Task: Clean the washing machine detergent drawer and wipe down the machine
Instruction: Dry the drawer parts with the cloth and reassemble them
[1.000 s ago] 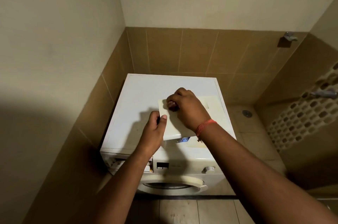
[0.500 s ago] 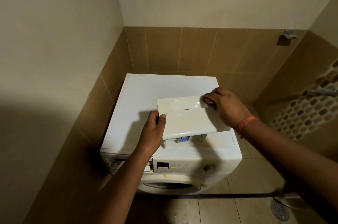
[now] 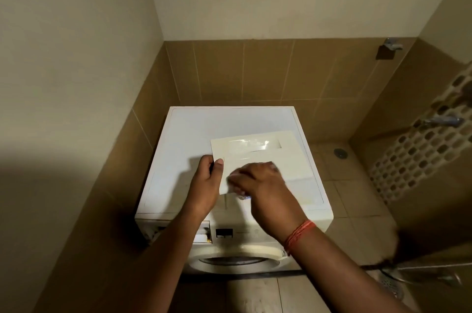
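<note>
My right hand (image 3: 258, 182) has swept from the drawer's (image 3: 258, 157) 3 o'clock end, where it was half a second ago, back to its near-left corner at 7 o'clock, blurred with motion, now just beside my left hand (image 3: 207, 185) at the left edge.

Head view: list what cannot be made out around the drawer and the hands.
- Right hand: motion-blurred; whether it holds a cloth is unclear.
- Detergent drawer: its underside faces away, and the hands cover its near edge.
- Drawer slot on the washing machine: the left forearm crosses it.
- Control panel markings: too small to read.
</note>
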Tool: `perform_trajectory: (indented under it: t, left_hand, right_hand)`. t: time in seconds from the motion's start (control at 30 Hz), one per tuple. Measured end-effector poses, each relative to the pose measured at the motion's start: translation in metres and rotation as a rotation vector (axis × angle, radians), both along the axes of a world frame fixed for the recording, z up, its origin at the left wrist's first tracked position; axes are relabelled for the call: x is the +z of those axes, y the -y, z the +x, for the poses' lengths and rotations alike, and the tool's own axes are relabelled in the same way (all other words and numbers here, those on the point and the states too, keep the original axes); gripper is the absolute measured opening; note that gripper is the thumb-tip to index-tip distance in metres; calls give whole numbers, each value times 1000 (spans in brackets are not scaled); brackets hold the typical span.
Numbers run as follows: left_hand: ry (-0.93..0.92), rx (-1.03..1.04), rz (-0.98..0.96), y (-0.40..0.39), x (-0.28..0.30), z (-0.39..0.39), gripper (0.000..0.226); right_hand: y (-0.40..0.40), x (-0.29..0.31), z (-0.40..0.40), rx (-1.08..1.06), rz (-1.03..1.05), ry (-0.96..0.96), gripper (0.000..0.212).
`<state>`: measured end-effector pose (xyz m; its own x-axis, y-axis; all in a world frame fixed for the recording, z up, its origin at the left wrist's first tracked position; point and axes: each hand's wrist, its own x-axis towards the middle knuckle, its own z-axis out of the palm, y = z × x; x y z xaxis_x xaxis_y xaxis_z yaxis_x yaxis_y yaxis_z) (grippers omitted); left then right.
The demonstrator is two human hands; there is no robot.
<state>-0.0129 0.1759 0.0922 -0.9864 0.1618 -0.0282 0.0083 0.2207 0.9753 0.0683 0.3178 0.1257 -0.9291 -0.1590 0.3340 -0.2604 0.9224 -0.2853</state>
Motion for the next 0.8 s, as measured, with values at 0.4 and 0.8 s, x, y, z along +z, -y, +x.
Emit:
perform_trajectory:
  t: [0.4, 0.8]
  left_hand:
    - [-9, -10, -45, 1, 2, 6, 21]
    - [14, 55, -46, -3, 4, 11, 22]
  right_hand:
    - [-49, -9, 15, -310, -145, -131, 47]
    - [-71, -20, 26, -332, -240, -148, 58]
